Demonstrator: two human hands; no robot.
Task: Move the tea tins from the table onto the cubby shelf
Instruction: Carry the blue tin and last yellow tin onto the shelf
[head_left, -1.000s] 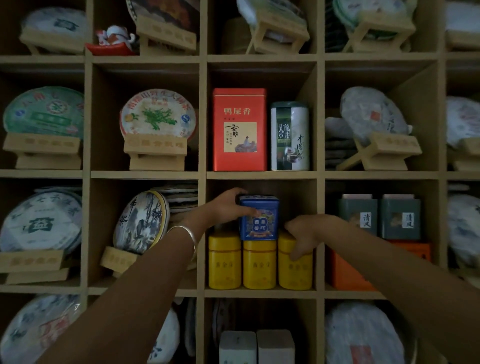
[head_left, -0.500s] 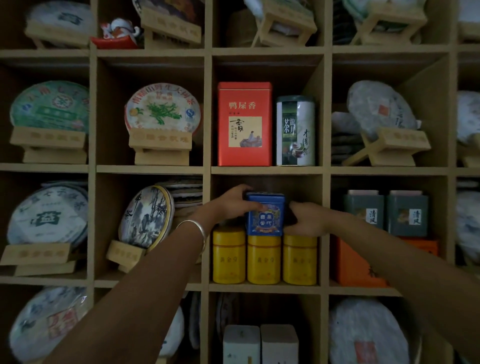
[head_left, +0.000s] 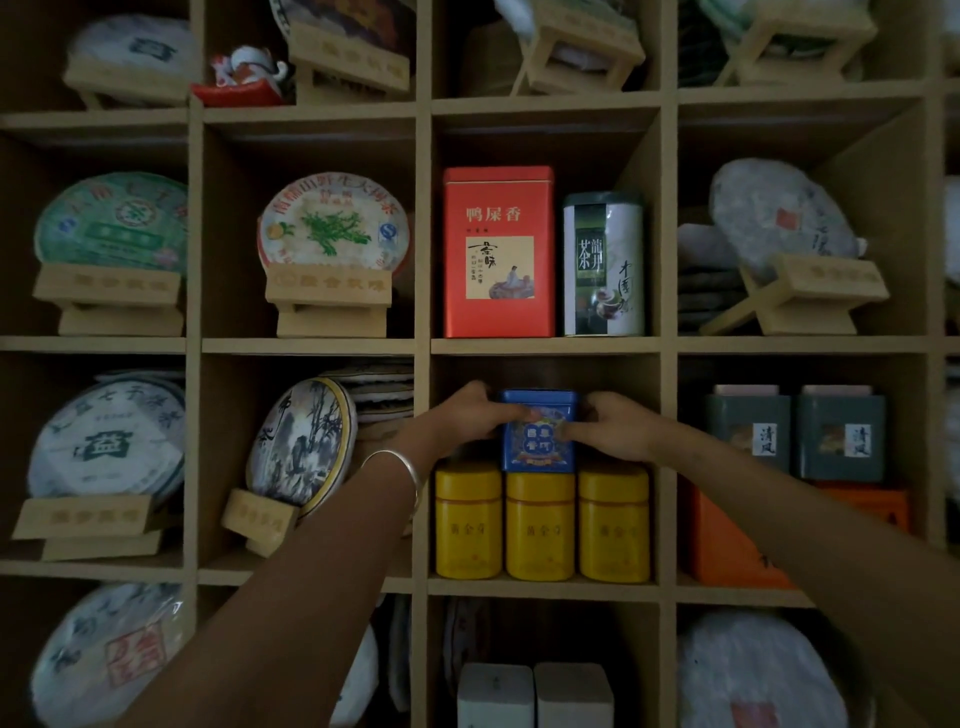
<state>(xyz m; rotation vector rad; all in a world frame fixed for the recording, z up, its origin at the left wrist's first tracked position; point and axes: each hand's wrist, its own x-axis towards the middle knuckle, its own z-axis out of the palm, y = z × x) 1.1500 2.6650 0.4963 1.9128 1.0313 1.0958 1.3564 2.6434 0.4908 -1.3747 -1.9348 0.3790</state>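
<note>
Head view: a wall of wooden cubbies seen straight on, dimly lit; every place below is given relative to the blue tea tin (head_left: 538, 431).
Blue tea tin: small and square, upright in a middle cubby of the cubby shelf (head_left: 543, 345), resting on top of the centre one of three yellow canisters (head_left: 540, 525) lined up directly beneath it.
Left hand (head_left: 470, 415): fingers curled around the tin's left side, thumb across its front face, gripping it; a silver bangle (head_left: 400, 475) sits on the wrist lower left of the tin.
Right hand (head_left: 615, 426): fingers wrapped on the tin's right side, thumb on the front label, also gripping.
Above the tin: one cubby up, a tall red tin (head_left: 497, 252) and a green and white canister (head_left: 603, 265) stand just beside each other.
Right of the tin: the next cubby holds two grey-green tins (head_left: 795, 434) on orange boxes.
Left of the tin: round paper-wrapped tea cakes on wooden stands.
Handling, as a judgement: likely light, rigid metal with smooth, slightly slippery sides; holding opposite flat sides, below the lid, suits it best.
Risk, as a judgement: its perch on one rounded lid is narrow, so it could tip when released.
</note>
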